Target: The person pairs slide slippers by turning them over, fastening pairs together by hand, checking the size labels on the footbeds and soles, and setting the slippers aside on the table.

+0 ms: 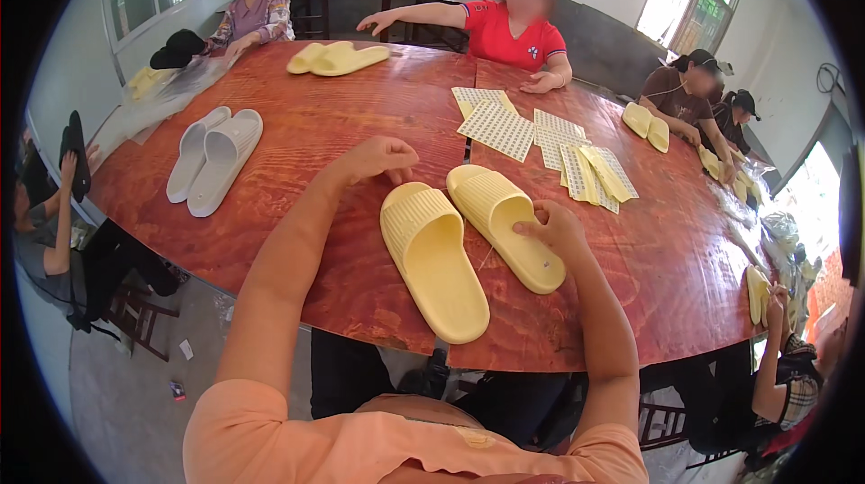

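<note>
A pair of pale yellow slide slippers lies in front of me near the table's edge, toes pointing away. My right hand (556, 230) grips the right slipper (494, 195) by its outer side, thumb on the footbed behind the strap. A small mark shows near its heel. The left slipper (448, 293) lies beside it, and a thin clear strand shows between the two. Just beyond the left slipper's toe is my left hand (383, 159), fingers curled together; whatever they pinch, if anything, is too small to make out.
Sticker sheets (498, 128) lie beyond the slippers, to the right. White slippers (225, 159) sit at left; more yellow pairs (338, 59) rest at the far side and right (646, 126). Several people sit around the brown wooden table (360, 96). Clear plastic (162, 96) lies at far left.
</note>
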A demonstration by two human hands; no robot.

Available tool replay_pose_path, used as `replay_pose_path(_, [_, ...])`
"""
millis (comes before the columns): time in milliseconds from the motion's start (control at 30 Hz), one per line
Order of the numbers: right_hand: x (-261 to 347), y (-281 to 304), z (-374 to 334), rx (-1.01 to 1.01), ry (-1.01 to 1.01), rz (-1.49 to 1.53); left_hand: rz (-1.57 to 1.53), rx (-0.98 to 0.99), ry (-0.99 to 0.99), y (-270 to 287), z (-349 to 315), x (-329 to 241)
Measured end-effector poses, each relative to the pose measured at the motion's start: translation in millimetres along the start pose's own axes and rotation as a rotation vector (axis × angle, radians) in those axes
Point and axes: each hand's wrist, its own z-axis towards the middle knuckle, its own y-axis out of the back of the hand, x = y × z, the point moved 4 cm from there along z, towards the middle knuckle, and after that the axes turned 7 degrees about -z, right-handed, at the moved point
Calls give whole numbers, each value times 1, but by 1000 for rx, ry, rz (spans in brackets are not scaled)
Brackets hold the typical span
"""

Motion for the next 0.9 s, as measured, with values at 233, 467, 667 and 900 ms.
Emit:
replay_pose_path(233, [-2, -8, 5, 70, -68, 182, 470, 81, 50, -13, -7, -12])
replay_pose_path(467, [4, -29, 5, 51, 27, 467, 640, 146, -16, -19, -5, -12])
replay_pose_path(667, [11, -38, 5, 121, -9, 899, 588, 122, 46, -18, -5, -9])
replay_pose_path(900, [49, -28, -14, 273, 1, 1343, 526, 161, 27, -18, -3, -7])
